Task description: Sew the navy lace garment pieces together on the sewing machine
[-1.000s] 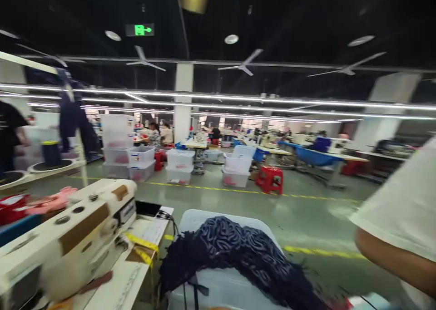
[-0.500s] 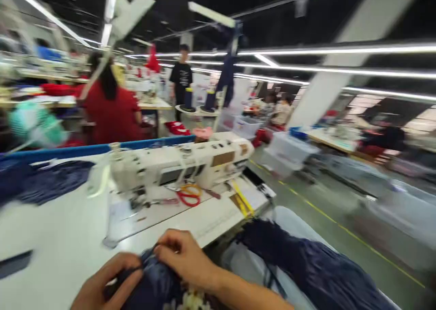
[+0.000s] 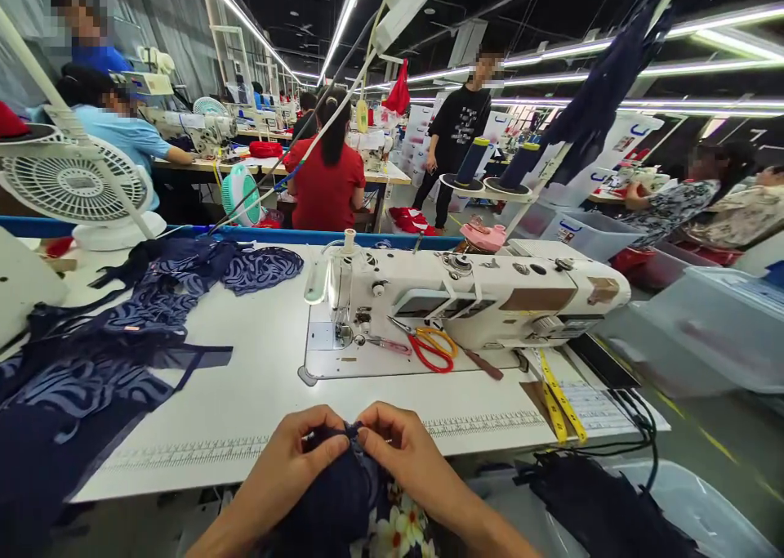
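Observation:
My left hand (image 3: 301, 453) pinches the top edge of a dark navy garment piece (image 3: 327, 493) at the bottom centre. My right hand (image 3: 404, 452) pinches the same edge just beside it, the fingertips of both hands nearly touching. The cloth hangs down in front of the table's near edge, over a floral fabric (image 3: 395, 529). Beyond the hands stands a white sewing machine (image 3: 478, 296), its needle area at its left end. Red-handled scissors (image 3: 432, 352) and a pink-handled tool (image 3: 389, 345) lie on its bed.
Navy patterned garments (image 3: 140, 305) cover the table's left side. A yellow tape measure (image 3: 560, 399) lies at the right, above a plastic bin (image 3: 692, 501) with dark fabric. People sit at machines beyond; a person in black (image 3: 459, 133) stands.
The view has swung left and sharpened, so the machine and the bin appear farther right. Both hands still pinch the navy cloth, now closer together at its edge.

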`<state>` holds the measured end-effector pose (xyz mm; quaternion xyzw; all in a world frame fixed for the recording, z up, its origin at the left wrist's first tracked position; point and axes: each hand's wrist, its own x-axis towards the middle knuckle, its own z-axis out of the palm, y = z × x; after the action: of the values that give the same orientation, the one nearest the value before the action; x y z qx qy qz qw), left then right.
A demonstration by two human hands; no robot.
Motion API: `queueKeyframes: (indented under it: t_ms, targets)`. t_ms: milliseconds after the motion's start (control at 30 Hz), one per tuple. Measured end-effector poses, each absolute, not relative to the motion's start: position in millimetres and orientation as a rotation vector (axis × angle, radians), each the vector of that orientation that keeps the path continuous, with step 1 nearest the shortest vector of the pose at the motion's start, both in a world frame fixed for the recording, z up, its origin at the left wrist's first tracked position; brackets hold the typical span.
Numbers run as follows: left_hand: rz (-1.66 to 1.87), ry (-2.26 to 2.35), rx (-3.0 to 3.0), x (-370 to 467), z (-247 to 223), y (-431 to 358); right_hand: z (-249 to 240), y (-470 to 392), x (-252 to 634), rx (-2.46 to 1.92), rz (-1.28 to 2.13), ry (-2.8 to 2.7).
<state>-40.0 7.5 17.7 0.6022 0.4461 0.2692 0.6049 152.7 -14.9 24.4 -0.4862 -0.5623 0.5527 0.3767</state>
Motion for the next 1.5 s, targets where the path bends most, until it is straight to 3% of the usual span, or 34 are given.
queueKeyframes:
  t_ms: [1233, 1500]
  targets:
    - [0.458, 0.955, 1.502, -26, 21, 22, 26, -28, 170, -1.355, 1.301, -1.581]
    - [0.63, 0.895, 1.296, -32, -2, 8, 27, -25, 154, -1.344, 1.022, -1.735]
